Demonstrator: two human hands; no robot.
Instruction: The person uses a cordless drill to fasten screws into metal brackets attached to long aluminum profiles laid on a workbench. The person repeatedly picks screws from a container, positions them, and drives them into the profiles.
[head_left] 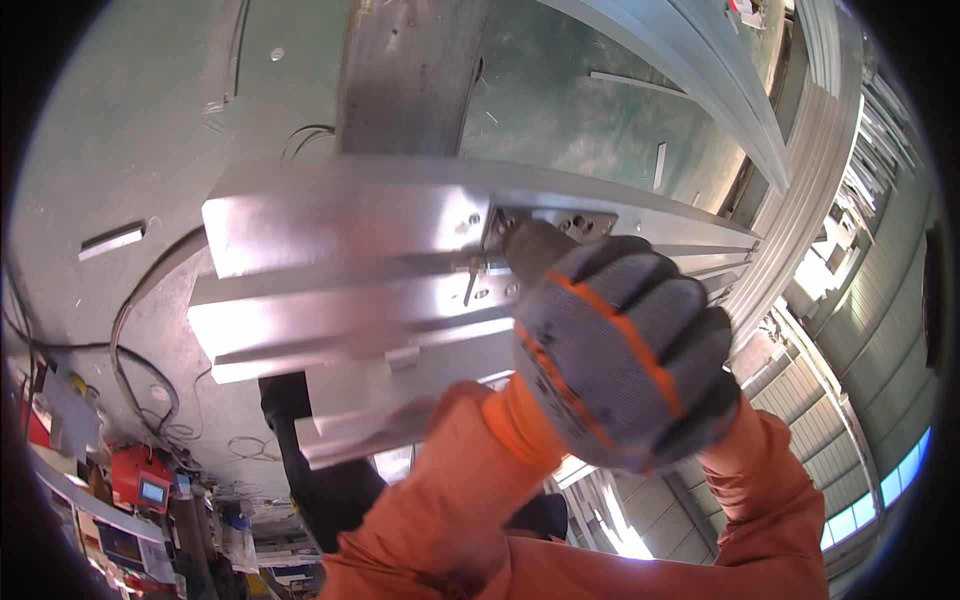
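Note:
My left hand (625, 365), in a grey glove with orange stripes, is closed around what looks like a dark rounded tool (540, 250). Most of the tool lies under the glove and its exact kind does not show. Its front end meets a small metal plate with holes (592, 222) on a shiny aluminium profile (340, 215). From the lower right comes my right sleeve (765, 480); it ends behind the left glove, so the right hand's fingers are hidden. Just left of the tool, a small T-shaped metal piece (470, 275) sits at the profile's edge.
More aluminium profiles (280, 310) lie parallel, nearer me. A grey metal beam (410, 80) runs away beneath them. Long curved-looking profiles (690, 70) stretch along the right. Cables (125, 310) and offcuts (112, 241) lie on the floor. A red machine (140, 480) stands lower left.

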